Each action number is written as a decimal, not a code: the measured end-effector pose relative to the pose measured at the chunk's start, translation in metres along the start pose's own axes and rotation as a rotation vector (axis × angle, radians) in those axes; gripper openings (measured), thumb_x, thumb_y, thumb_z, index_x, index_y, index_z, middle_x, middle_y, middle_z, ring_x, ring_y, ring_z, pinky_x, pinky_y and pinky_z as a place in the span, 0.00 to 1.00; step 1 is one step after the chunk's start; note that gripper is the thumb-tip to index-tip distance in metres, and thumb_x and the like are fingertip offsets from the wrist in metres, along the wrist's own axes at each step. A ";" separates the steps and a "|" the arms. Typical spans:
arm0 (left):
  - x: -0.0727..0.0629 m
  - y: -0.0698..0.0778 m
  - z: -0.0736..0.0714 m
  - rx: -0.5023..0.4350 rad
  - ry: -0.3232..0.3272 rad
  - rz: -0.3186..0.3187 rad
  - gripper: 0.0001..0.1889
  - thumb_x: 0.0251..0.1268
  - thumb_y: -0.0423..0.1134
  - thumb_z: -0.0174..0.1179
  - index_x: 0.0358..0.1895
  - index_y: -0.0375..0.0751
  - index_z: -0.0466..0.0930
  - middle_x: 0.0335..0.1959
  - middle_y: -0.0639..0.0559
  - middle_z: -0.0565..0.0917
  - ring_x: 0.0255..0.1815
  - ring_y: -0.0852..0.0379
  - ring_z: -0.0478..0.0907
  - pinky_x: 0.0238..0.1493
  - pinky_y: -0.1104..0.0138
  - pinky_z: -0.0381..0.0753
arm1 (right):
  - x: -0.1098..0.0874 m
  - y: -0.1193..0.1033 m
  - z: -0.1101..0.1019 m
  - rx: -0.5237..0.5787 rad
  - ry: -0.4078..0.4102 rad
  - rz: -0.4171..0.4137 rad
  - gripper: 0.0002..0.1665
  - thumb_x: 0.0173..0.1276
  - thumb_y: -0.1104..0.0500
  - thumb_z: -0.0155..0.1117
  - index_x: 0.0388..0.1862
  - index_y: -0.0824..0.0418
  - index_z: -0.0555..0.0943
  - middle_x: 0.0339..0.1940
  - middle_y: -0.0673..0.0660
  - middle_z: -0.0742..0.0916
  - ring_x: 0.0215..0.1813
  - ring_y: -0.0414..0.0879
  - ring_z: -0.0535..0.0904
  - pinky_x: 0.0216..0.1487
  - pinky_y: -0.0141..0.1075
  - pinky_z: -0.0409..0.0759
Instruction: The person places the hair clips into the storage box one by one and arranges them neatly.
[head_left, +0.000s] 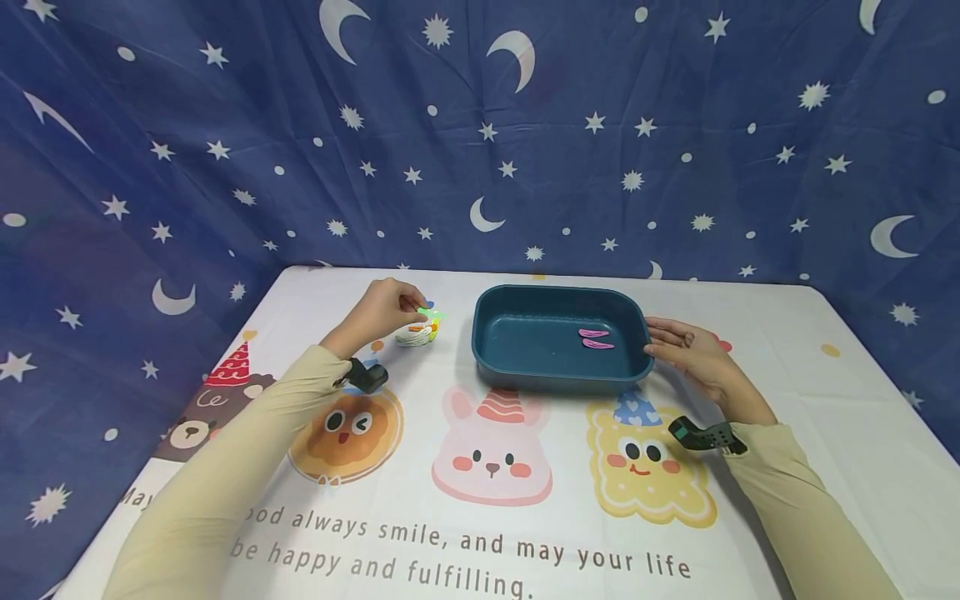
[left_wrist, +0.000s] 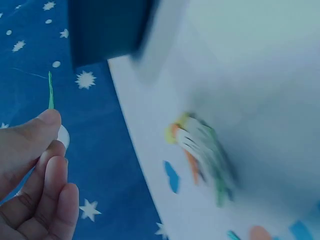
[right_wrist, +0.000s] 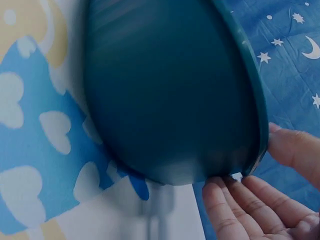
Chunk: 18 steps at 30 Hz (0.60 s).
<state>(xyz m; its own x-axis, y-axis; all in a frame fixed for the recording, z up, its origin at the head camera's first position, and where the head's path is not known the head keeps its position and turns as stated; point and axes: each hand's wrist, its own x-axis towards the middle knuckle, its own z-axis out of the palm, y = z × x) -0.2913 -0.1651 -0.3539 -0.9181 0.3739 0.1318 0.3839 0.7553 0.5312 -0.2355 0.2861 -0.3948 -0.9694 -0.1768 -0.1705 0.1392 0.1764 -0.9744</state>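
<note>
My left hand (head_left: 384,312) pinches a light green hair clip (left_wrist: 51,90) upright between thumb and forefinger, shown thin and edge-on in the left wrist view. Just below it on the table lies a small pile of hair clips (head_left: 415,336) in white, yellow, orange and green, blurred in the left wrist view. At the right end of a dark teal plastic basin (head_left: 558,382), my right hand (head_left: 693,354) holds the rim and outer wall, with thumb and fingers apart. Two pink hair clips (head_left: 596,338) lie side by side on the basin floor, towards its right.
The white tablecloth (head_left: 810,358) has printed cartoon figures and lettering. Behind the table hangs a blue curtain (head_left: 570,200) with moons and stars. The basin stands near the back edge, to the right of the clip pile.
</note>
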 end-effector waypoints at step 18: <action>0.027 0.053 0.000 -0.066 0.011 0.119 0.08 0.53 0.32 0.67 0.37 0.34 0.85 0.31 0.43 0.85 0.31 0.54 0.80 0.35 0.67 0.79 | 0.003 0.010 -0.002 -0.128 0.007 -0.226 0.38 0.62 0.61 0.65 0.67 0.74 0.62 0.49 0.35 0.80 0.50 0.22 0.77 0.48 0.19 0.76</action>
<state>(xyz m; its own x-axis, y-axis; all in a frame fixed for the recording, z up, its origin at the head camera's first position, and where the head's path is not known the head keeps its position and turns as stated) -0.2957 -0.1152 -0.3221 -0.8678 0.4521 0.2063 0.4829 0.6691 0.5649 -0.2376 0.2895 -0.4051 -0.9745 -0.2187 0.0508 -0.1073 0.2546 -0.9611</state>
